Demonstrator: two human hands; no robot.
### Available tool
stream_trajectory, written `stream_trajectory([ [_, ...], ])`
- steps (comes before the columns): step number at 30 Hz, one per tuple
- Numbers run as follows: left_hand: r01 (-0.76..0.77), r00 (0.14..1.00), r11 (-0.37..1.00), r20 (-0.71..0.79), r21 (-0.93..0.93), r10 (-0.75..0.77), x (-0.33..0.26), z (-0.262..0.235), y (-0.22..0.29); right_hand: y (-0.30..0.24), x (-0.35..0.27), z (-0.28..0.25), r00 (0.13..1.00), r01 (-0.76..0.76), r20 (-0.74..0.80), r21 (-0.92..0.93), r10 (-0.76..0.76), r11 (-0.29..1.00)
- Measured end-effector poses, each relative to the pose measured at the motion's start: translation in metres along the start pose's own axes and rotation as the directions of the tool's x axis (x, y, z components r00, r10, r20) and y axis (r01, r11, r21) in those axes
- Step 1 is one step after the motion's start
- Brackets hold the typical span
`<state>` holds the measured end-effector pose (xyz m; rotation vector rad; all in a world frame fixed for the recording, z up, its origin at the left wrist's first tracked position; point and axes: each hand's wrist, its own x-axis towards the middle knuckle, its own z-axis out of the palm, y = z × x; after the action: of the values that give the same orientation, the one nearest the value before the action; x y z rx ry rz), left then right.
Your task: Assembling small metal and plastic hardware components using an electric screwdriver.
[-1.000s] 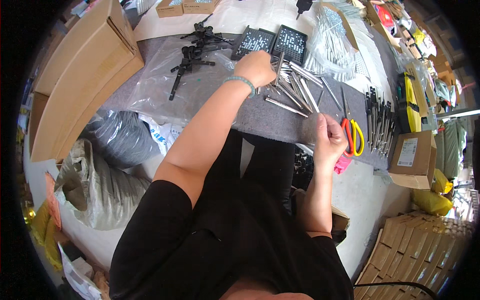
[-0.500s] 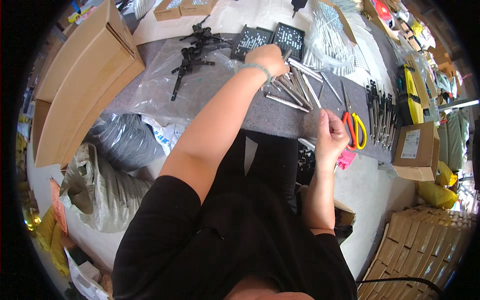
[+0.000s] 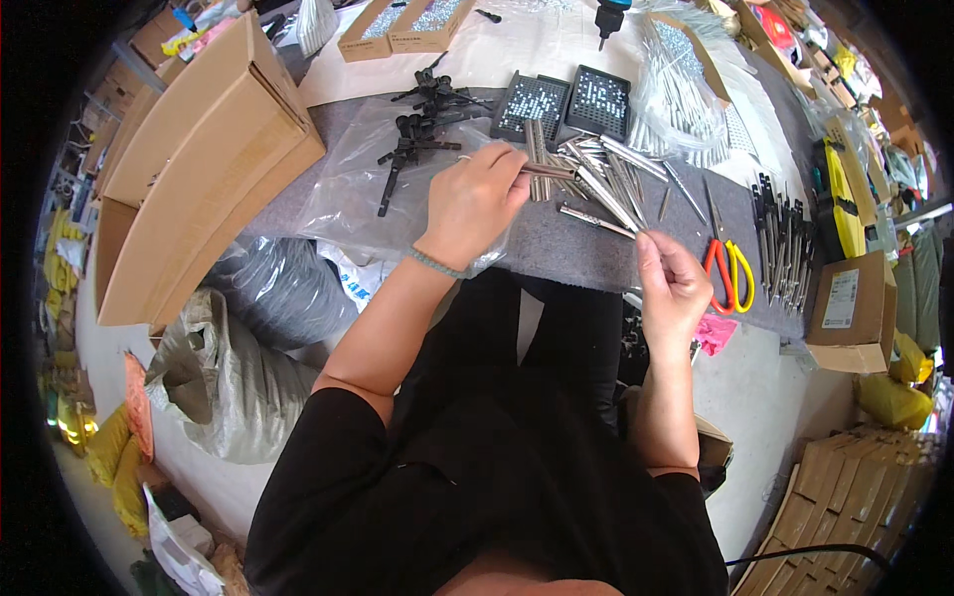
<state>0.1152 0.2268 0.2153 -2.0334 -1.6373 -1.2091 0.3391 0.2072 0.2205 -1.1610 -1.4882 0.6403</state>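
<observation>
Above the near edge of the bench (image 3: 552, 243), both hands work at the right of centre. The left hand (image 3: 477, 204) has its grip closed, fingers curled round the near end of a short metal piece (image 3: 549, 172) that points right. The right hand (image 3: 676, 283) has its grip closed at the fingertips on the near end of a long metal tube (image 3: 609, 199); the tube slants far and left. The free ends of the 2 held parts lie close together; contact between them cannot be determined.

Just beyond the tube lies a loose pile of metal rods (image 3: 634, 159). At the far side of the pile, 2 black trays (image 3: 532, 107) (image 3: 600, 102) carry small light pieces. Far right of the trays is a clear bag of thin rods (image 3: 676, 114). Near right of the pile lie scissors (image 3: 718, 238) with 1 red and 1 yellow handle, then a row of dark-ended rods (image 3: 783, 240). To the left, black jointed assemblies (image 3: 407, 151) rest on clear plastic sheeting (image 3: 338, 194).
</observation>
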Motion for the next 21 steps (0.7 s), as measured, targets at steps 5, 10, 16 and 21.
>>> stream_trajectory([
  [5,-0.066,0.996,0.994,-0.054,0.081,0.071,0.004,-0.007,-0.005,-0.003,0.000,0.001,0.996,0.039,0.089,-0.123,-0.028,0.992],
  [10,-0.044,0.999,0.991,-0.004,0.126,0.045,0.000,-0.014,-0.009,-0.014,-0.001,0.003,0.977,0.185,0.154,-0.276,-0.146,0.943],
  [16,0.044,0.999,0.982,0.017,0.184,-0.047,-0.008,-0.009,-0.016,-0.017,-0.004,0.007,0.959,0.260,0.191,-0.313,-0.207,0.913],
  [21,0.084,0.995,0.987,0.040,0.138,-0.090,-0.008,-0.011,-0.014,-0.016,-0.004,0.009,0.961,0.240,0.206,-0.297,-0.184,0.924],
])
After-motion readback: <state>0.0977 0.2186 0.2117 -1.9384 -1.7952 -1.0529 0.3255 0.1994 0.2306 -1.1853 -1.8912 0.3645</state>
